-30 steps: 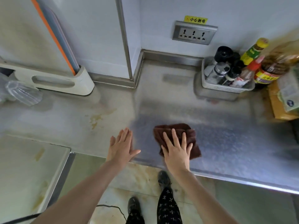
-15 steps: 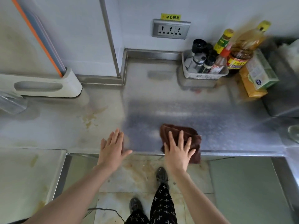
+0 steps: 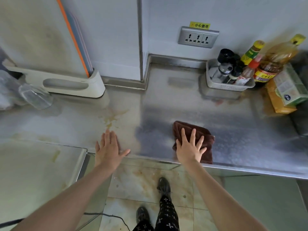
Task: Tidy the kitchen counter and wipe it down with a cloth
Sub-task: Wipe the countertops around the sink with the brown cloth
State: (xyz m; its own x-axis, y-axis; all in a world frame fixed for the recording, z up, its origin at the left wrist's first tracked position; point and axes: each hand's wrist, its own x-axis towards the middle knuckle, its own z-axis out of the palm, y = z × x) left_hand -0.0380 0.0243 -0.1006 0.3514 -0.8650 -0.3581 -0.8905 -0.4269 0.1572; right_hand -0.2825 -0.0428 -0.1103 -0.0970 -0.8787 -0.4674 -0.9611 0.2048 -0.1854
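Note:
A folded brown cloth (image 3: pixel 198 130) lies on the steel counter (image 3: pixel 166 104) close to its front edge. My right hand (image 3: pixel 189 148) presses flat on the cloth with fingers spread and straight. My left hand (image 3: pixel 108 147) rests flat on the bare counter to the left, fingers straight, holding nothing. A yellowish stain (image 3: pixel 110 118) marks the counter just beyond my left fingertips. The surface around the cloth looks darker and damp.
A white basket (image 3: pixel 228 85) of shakers and bottles stands at the back right, beside a large oil bottle (image 3: pixel 275 59) and boxes (image 3: pixel 286 90). A white board holder (image 3: pixel 66 82) and a clear glass (image 3: pixel 35 96) sit at left. A wall socket (image 3: pixel 198 37) is behind.
My right hand has slid the cloth to the right along the front edge, away from my left hand. The left hand stays flat in about the same place. The camera view shifted.

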